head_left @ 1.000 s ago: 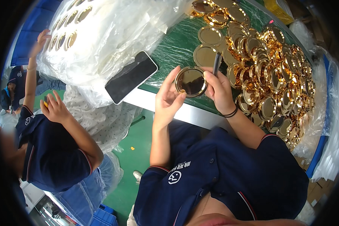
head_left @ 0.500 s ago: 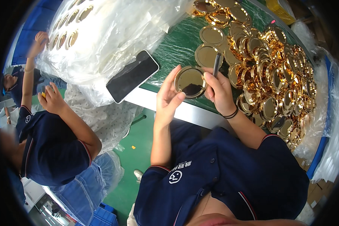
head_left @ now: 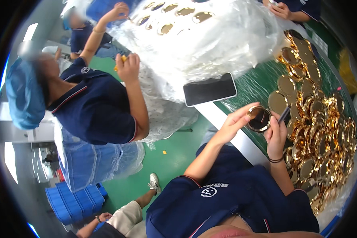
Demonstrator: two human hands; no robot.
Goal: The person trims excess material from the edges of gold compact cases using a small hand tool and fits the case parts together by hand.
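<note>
One gold-rimmed disc (head_left: 259, 119) sits pinched in my left hand (head_left: 231, 127). My right hand (head_left: 276, 138) (fingers curled, at its edge) clasps a dark pen-like tool (head_left: 284, 112).

disc (head_left: 259, 119): gold, dark-faced | tool (head_left: 284, 113): dark grey | phone (head_left: 210, 90): black, white-edged | tabletop (head_left: 256, 80): green

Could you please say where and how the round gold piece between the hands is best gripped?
Probably pinch the round gold piece by its rim from left and right, as the left hand and right hand do: its circular outline offers opposite edges, leaving the dark face mostly uncovered.
</note>
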